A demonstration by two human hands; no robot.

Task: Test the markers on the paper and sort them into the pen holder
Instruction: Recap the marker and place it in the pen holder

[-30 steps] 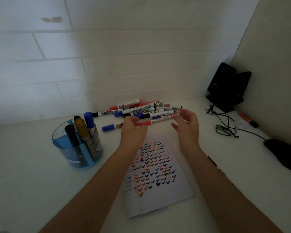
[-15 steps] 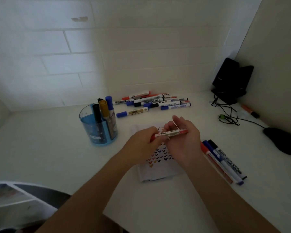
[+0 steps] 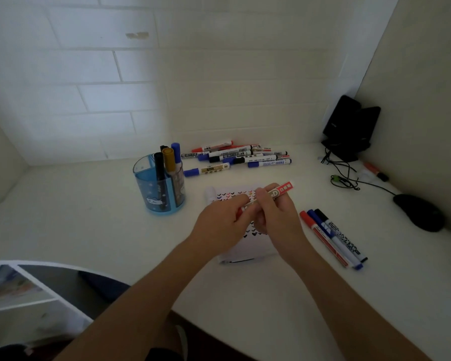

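Left hand (image 3: 219,226) and right hand (image 3: 280,218) around red marker (image 3: 284,190)

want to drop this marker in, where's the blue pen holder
Head view, left of centre: the blue pen holder stands left of the paper and beside the marker pile's left end.

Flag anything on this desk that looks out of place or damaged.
One orange marker lies alone by the right wall beside the black cables, away from the marker pile. A chipped patch marks the tiled wall high up. Nothing looks spilled.
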